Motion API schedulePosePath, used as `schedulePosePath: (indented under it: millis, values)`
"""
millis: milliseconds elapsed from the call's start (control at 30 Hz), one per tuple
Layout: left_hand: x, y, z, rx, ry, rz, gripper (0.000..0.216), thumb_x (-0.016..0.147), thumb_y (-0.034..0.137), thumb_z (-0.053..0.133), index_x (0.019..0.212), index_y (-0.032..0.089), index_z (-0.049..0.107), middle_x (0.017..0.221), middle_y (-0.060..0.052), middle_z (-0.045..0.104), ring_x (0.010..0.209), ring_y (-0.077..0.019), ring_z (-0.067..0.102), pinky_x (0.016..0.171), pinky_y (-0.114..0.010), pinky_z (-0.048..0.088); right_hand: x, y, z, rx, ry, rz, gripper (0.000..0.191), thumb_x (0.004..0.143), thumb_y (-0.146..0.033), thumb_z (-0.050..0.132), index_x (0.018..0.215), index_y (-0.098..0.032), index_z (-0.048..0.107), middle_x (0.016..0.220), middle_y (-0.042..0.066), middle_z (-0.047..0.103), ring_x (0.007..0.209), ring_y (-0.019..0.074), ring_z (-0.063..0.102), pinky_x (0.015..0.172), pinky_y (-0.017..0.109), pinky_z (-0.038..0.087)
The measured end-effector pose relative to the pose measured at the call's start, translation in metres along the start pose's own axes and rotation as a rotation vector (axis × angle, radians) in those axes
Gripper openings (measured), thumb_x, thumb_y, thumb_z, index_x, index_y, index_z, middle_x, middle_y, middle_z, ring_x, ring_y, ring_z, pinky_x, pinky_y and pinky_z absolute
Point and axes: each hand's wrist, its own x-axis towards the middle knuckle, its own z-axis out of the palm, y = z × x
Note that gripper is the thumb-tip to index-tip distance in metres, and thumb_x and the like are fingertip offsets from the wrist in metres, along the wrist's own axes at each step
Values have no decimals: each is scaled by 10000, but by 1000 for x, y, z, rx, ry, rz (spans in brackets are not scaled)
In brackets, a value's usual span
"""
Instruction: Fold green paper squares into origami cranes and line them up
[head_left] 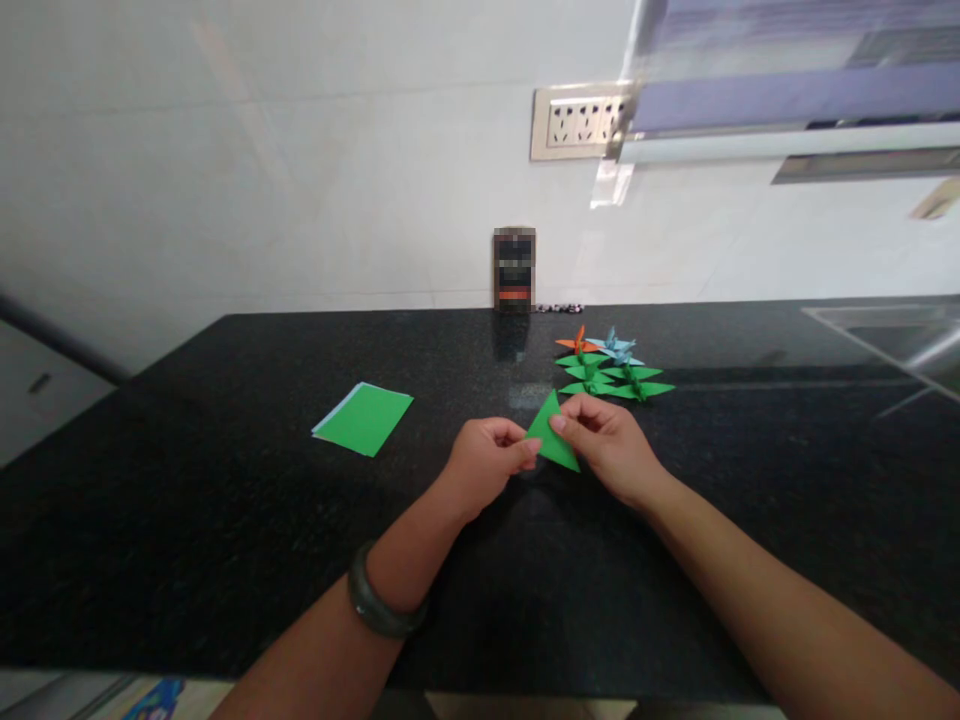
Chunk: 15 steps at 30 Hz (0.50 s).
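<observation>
A green sheet of origami paper (553,440), folded into a triangle, is held between my two hands above the dark countertop. My left hand (491,458) pinches its left corner between thumb and fingers. At the upper right edge, my right hand (609,445) grips it, the thumb lying on the front face. Just behind the right hand sits a cluster of folded paper cranes: several green ones (637,385), an orange one (580,342) and light blue ones (613,343). Off to the left lies a stack of square paper (366,420), green on top.
The black speckled countertop (225,520) runs back to a white tiled wall. A phone-like dark object (514,270) leans upright there, with a beaded strap (559,309) beside it. A socket panel (577,122) is on the wall. A metal-rimmed glossy surface (900,335) is at right.
</observation>
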Motion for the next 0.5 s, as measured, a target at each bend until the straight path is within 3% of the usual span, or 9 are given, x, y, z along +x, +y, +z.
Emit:
schedulePosePath:
  millis: [133,200,367,500]
  values:
    - [0,0,-1,102,-93,62,199,689,294,628,579,134,587,520,1,582,475,-82,493,492,-206,373,0,-5,-5,-219,5,-190,222,745,-305,597,579,-161,560,590,-14,469,560,105,434,541,252,346]
    - [1,0,-2,114,-114,90,248,732,316,584,561,137,566,506,1,574,464,-80,494,493,-203,382,0,-8,-7,-239,-34,-206,240,764,-311,581,579,-158,573,594,-9,476,572,109,447,559,257,354]
    - [2,0,-2,-11,-124,39,290,812,370,476,629,148,516,500,5,568,453,-80,510,475,-189,391,1,-5,-7,8,-123,18,365,809,-457,504,601,-158,535,563,-23,465,477,82,407,456,227,332]
    - [0,-1,-1,-170,-164,-35,314,811,441,473,692,152,502,551,4,575,484,-84,535,497,-198,422,-1,-3,-1,194,-159,113,326,746,-471,591,688,-150,591,606,-16,511,480,70,418,429,202,341]
